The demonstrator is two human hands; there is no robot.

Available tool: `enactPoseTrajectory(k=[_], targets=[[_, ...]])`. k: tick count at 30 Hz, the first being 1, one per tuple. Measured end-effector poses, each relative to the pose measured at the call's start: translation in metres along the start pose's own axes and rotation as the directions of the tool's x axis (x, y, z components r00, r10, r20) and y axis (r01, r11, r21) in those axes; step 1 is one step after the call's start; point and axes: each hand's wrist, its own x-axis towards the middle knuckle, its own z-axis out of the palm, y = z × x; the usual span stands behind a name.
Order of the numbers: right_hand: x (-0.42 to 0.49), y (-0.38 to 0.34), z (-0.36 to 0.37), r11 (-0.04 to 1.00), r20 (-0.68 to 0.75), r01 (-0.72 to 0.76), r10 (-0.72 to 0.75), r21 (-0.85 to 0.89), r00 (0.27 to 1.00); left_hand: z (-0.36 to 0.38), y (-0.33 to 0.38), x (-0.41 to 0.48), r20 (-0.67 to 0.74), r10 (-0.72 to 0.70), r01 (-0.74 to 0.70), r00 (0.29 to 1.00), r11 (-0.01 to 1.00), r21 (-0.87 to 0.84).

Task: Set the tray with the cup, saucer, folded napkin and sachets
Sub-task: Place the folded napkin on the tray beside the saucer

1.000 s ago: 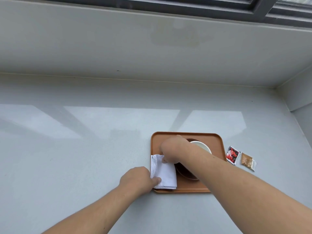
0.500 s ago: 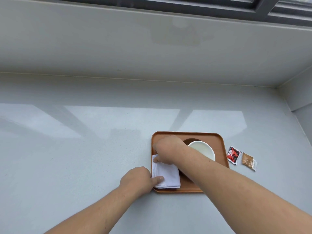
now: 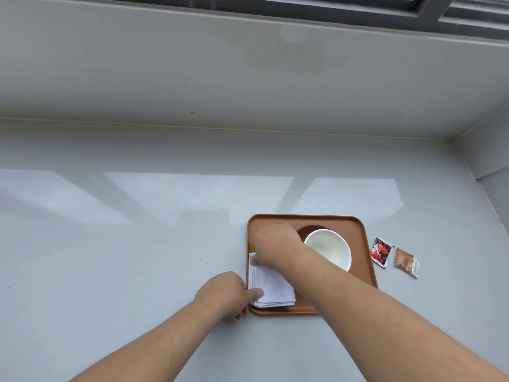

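Note:
An orange-brown tray (image 3: 360, 238) lies on the grey counter. A white cup (image 3: 329, 248) stands on a dark brown saucer (image 3: 303, 231) in the tray's right half. A folded white napkin (image 3: 271, 288) lies in the tray's left front corner. My left hand (image 3: 225, 293) pinches the napkin's near left corner. My right hand (image 3: 272, 244) presses its fingers on the napkin's far left corner, and its forearm crosses the tray and hides part of the saucer. A red and black sachet (image 3: 381, 250) and a brown sachet (image 3: 406, 261) lie on the counter to the right of the tray.
The grey counter (image 3: 124, 257) stretches wide to the left. A pale wall (image 3: 248, 78) rises behind it under a dark window frame (image 3: 413, 6). A side wall (image 3: 493, 166) closes the right end.
My right hand has slid left and towards the napkin's far left corner, uncovering the cup. The napkin has shifted slightly along the tray's left side. My left hand has stayed at the near corner.

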Motion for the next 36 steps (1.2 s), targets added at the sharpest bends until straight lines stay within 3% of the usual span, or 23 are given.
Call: enactPoseTrajectory(k=[5, 10, 15, 18, 22, 24, 26, 28, 30, 32, 33, 36], targets=[[-0.007, 0.0, 0.0, 1.0, -0.01, 0.0, 0.0, -0.008, 1.0, -0.002, 0.002, -0.002, 0.009, 0.007, -0.007, 1.0, 1.0, -0.015], [-0.043, -0.02, 0.003, 0.994, -0.13, 0.024, -0.038, -0.109, 0.991, -0.003, 0.005, -0.005, 0.003, -0.007, 0.007, 1.0, 1.0, -0.002], [-0.097, -0.039, 0.053, 0.994, -0.159, 0.013, 0.005, 0.11, 0.987, -0.005, 0.008, -0.005, 0.003, 0.013, -0.013, 1.0, 0.999, 0.047], [-0.124, -0.037, 0.087, 0.991, -0.287, 0.018, 0.02, 0.13, 0.958, -0.005, 0.007, -0.002, -0.004, 0.02, -0.02, 1.0, 0.998, 0.052], [-0.144, -0.023, 0.121, 0.981, -0.341, 0.045, 0.021, 0.186, 0.94, -0.006, 0.008, -0.001, 0.034, -0.001, -0.001, 0.999, 0.999, 0.044], [-0.148, -0.017, 0.134, 0.981, -0.326, 0.072, -0.01, 0.181, 0.945, -0.005, 0.01, 0.0, -0.006, -0.005, 0.006, 1.0, 0.998, 0.068], [-0.148, -0.015, 0.138, 0.982, -0.299, 0.071, -0.015, 0.177, 0.954, -0.005, 0.01, -0.003, -0.134, 0.022, 0.001, 0.991, 0.985, 0.172], [-0.148, -0.016, 0.139, 0.979, -0.29, 0.067, -0.008, 0.194, 0.957, -0.005, 0.008, -0.007, -0.335, 0.166, -0.04, 0.928, 0.935, 0.352], [-0.148, -0.017, 0.139, 0.977, -0.289, 0.074, -0.014, 0.198, 0.957, 0.0, 0.007, -0.009, -0.471, 0.442, -0.175, 0.763, 0.843, 0.509], [-0.148, -0.017, 0.141, 0.981, -0.313, 0.08, -0.02, 0.178, 0.949, 0.005, 0.005, -0.009, -0.43, 0.674, -0.305, 0.601, 0.69, 0.656], [-0.148, -0.016, 0.142, 0.982, -0.323, 0.081, -0.023, 0.168, 0.946, 0.006, 0.004, -0.008, -0.368, 0.747, -0.351, 0.553, 0.61, 0.711], [-0.148, -0.017, 0.143, 0.982, -0.32, 0.078, -0.02, 0.17, 0.947, 0.01, 0.0, -0.004, -0.236, 0.833, -0.406, 0.501, 0.467, 0.786]])
